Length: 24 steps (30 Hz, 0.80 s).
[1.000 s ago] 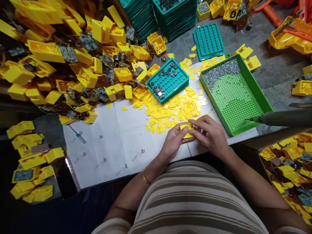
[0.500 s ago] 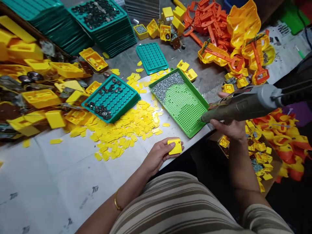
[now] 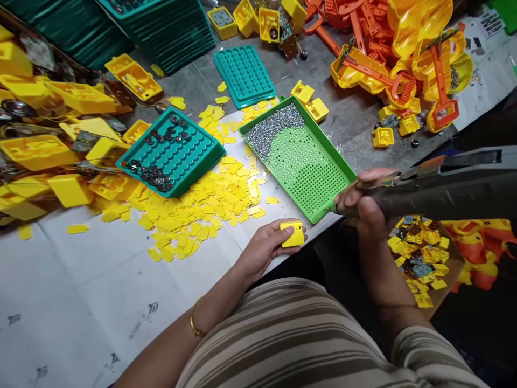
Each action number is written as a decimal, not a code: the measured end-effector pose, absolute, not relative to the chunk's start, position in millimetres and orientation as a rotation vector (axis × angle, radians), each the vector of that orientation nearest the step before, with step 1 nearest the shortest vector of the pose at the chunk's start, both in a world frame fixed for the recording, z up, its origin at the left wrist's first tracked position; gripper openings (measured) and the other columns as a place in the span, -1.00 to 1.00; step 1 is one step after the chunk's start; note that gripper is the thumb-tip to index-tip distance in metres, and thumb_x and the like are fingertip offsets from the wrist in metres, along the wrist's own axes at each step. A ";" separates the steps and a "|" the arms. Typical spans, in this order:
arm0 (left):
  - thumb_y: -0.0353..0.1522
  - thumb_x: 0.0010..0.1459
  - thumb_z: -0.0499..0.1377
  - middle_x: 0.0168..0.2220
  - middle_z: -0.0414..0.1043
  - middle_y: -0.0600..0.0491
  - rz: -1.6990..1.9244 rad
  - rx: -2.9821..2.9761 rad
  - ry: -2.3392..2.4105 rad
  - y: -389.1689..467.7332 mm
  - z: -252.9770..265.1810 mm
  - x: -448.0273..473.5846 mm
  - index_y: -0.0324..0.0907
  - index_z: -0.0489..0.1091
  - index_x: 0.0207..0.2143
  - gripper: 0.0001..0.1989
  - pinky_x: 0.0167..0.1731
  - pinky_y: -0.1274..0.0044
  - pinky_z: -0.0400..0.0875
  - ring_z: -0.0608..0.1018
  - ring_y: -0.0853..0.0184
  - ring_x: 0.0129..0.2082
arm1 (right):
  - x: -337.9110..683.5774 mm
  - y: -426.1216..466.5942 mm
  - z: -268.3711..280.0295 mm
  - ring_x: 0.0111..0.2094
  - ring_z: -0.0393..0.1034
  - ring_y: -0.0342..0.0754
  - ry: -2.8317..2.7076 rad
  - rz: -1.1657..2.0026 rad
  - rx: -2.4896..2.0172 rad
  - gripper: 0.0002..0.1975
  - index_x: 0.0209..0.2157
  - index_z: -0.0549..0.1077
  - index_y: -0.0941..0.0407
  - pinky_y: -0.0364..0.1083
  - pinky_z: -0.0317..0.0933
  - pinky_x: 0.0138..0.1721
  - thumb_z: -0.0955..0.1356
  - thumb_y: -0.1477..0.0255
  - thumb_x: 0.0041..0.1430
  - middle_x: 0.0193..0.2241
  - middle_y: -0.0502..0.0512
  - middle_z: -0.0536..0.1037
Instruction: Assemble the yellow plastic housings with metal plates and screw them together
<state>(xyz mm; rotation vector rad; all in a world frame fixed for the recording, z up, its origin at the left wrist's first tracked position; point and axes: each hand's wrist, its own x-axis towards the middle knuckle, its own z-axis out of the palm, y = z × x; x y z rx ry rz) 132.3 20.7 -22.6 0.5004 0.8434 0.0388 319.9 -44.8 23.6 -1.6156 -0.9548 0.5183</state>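
Observation:
Near the table's front edge, my left hand (image 3: 269, 242) grips a small yellow plastic box (image 3: 293, 234), with the thumb across its face. Farther right, my right hand (image 3: 365, 207) is wrapped round a dark grey electric screwdriver (image 3: 436, 194) lying nearly level, its tip end over the lower corner of a green perforated tray (image 3: 319, 221). Silvery screws (image 3: 274, 129) are heaped at that tray's far end. Loose flat yellow plastic pieces (image 3: 226, 188) spread across the table to the left of the green tray.
Left of the flat pieces sits a teal tray (image 3: 202, 145) holding dark round parts. Yellow housings (image 3: 68, 188) pile up at far left. Orange handles and yellow shells (image 3: 359, 67) fill the back right. Below the table edge, a carton (image 3: 448, 269) holds yellow parts.
The screwdriver has swung to a more level pose, and my right hand has shifted slightly left and down with it. My left hand still holds the yellow box. The view has shifted a little.

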 end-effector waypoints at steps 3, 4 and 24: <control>-0.36 0.11 0.25 -0.10 0.56 -0.16 0.039 0.488 0.850 21.2 -22.6 131.6 -0.26 0.46 -0.10 -0.71 -0.28 0.53 0.54 0.63 0.23 -0.18 | 309.8 -41.4 22.3 -0.61 0.31 -0.03 -0.933 0.469 -1.460 -0.62 -0.21 0.22 -0.11 0.02 0.34 -0.50 0.29 -0.05 0.07 -0.62 -0.08 0.32; -0.36 0.12 0.25 -0.10 0.56 -0.16 0.040 0.484 0.852 21.3 -22.7 131.3 -0.26 0.46 -0.10 -0.71 -0.28 0.53 0.55 0.63 0.23 -0.19 | 307.6 -41.0 21.9 -0.63 0.29 -0.03 -0.925 0.474 -1.484 -0.59 -0.22 0.21 -0.10 0.03 0.32 -0.52 0.28 -0.09 0.06 -0.64 -0.09 0.29; -0.38 0.14 0.21 -0.15 0.57 -0.12 0.063 0.459 0.876 21.2 -23.3 131.9 -0.27 0.45 -0.10 -0.73 -0.22 0.53 0.52 0.61 0.27 -0.18 | 305.7 -38.6 5.9 -0.64 0.26 -0.11 -1.020 0.549 -1.279 -0.74 -0.24 0.27 -0.07 -0.07 0.26 -0.58 0.37 0.14 0.13 -0.60 -0.14 0.33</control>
